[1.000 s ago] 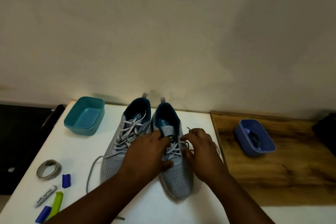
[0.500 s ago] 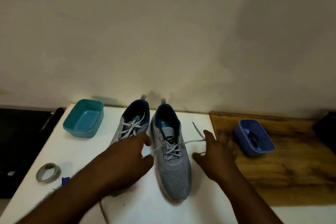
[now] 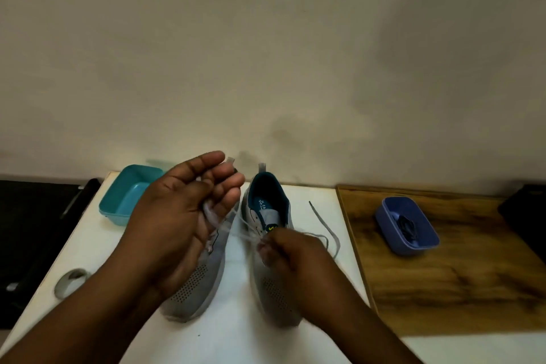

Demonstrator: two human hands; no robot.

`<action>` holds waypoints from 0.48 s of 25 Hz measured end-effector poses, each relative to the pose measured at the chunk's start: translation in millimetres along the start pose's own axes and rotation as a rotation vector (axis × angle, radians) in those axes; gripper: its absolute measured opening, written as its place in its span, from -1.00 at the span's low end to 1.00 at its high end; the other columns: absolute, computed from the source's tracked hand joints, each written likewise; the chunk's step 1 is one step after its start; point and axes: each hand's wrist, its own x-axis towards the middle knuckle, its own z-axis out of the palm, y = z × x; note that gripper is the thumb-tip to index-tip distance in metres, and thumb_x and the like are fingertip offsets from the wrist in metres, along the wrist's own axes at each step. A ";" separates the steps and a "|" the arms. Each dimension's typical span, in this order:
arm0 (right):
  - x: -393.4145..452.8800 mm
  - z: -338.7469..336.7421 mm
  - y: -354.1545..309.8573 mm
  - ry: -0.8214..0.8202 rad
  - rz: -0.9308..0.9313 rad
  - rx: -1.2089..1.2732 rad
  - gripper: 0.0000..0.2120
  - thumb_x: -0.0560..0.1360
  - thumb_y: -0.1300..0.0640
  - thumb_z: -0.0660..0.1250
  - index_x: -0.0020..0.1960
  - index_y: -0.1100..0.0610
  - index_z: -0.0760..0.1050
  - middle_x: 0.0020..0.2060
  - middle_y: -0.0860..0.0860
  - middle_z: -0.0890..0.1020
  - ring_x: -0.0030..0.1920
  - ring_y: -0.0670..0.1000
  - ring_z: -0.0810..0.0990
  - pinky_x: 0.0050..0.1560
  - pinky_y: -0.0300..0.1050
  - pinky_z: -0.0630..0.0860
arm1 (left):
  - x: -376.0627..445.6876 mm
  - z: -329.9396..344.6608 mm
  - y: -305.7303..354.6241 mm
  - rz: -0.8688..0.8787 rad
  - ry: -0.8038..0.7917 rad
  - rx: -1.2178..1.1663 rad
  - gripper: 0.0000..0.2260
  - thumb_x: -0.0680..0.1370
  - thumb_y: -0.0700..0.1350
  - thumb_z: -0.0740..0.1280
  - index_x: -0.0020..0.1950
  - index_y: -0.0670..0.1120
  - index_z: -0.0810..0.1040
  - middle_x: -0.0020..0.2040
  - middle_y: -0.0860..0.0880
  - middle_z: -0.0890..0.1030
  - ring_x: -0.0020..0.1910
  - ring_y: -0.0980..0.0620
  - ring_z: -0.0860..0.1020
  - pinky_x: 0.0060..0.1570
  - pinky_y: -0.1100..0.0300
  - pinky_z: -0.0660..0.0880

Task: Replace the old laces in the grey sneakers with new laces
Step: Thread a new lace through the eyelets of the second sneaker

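In the head view, two grey mesh sneakers with teal linings are seen side by side on a white tabletop [image 3: 88,239], toes toward the viewer. The left grey sneaker [image 3: 201,284] is largely covered by the left hand [image 3: 183,216], which is raised above it, palm turned up and fingers curled around a pale grey lace [image 3: 227,223]; the lace is stretched from that hand across to the right grey sneaker [image 3: 271,245]. The right hand [image 3: 292,248] is laid over the lacing area of the right sneaker, fingertips pinched on the lace just below the tongue, though blur hides the exact contact. A loose lace end [image 3: 326,223] is trailed on the white surface just to the right of that sneaker.

A teal rectangular plastic tub [image 3: 124,195] is placed at the far left corner of the tabletop. A grey roll of tape [image 3: 71,282] is seen near the left edge. On an adjoining wooden board [image 3: 443,275] to the right, a blue rectangular plastic tub [image 3: 413,242] is set, and dark laces [image 3: 406,224] are bundled inside it.
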 end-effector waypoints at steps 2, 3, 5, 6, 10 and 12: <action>7.9 -16.2 16.1 0.439 -0.110 -0.131 -0.83 0.64 0.19 0.29 0.12 -0.03 0.59 0.00 -0.13 0.60 0.01 -0.23 0.55 0.04 -0.38 0.46 | 9.3 -15.1 -5.8 -0.067 0.074 0.334 -0.73 0.67 -0.36 0.16 0.11 -0.13 0.62 0.02 -0.17 0.72 -0.08 0.00 0.73 -0.15 0.21 0.66; 10.2 -19.6 18.7 0.555 -0.170 -0.130 -0.82 0.63 0.23 0.29 0.14 0.02 0.59 0.03 -0.12 0.60 0.05 -0.23 0.55 0.05 -0.44 0.42 | 12.5 -24.5 -12.9 -0.083 0.061 0.636 -0.76 0.67 -0.30 0.19 0.10 -0.07 0.62 0.03 -0.17 0.70 -0.13 0.02 0.71 -0.16 0.18 0.65; 11.7 -14.8 18.0 0.587 -0.242 -0.104 -0.80 0.63 0.24 0.29 0.18 0.06 0.60 0.08 -0.11 0.60 0.11 -0.21 0.56 0.10 -0.44 0.44 | 11.1 -43.1 -29.6 0.010 -0.043 1.487 -0.87 0.65 -0.01 0.26 0.17 0.13 0.55 0.05 -0.07 0.65 -0.13 0.05 0.64 -0.16 0.15 0.58; 11.8 -9.6 17.1 0.547 -0.264 -0.115 -0.79 0.64 0.20 0.27 0.21 0.05 0.60 0.12 -0.10 0.60 0.14 -0.20 0.56 0.15 -0.40 0.47 | 10.3 -49.0 -37.5 0.133 0.017 1.861 -0.79 0.62 0.13 0.26 0.23 0.18 0.52 0.08 -0.03 0.59 -0.08 0.02 0.60 -0.16 0.12 0.56; 3.5 12.5 16.5 0.224 -0.391 -0.304 -0.65 0.61 0.00 0.14 0.28 0.04 0.57 0.23 -0.03 0.58 0.22 -0.07 0.55 0.26 -0.10 0.57 | 12.6 -31.3 -40.2 0.490 0.031 1.585 -0.69 0.66 0.18 0.19 0.17 0.09 0.65 0.12 -0.02 0.62 0.07 -0.01 0.57 0.06 0.03 0.53; -0.5 15.0 16.1 0.068 -0.476 -0.356 -0.67 0.60 0.05 0.20 0.31 0.04 0.55 0.27 -0.03 0.56 0.25 -0.05 0.53 0.29 -0.15 0.53 | 12.4 -19.3 -44.2 -0.056 -0.217 0.975 -0.67 0.68 0.14 0.18 0.10 0.06 0.70 0.02 0.04 0.72 0.05 0.07 0.66 0.09 0.13 0.56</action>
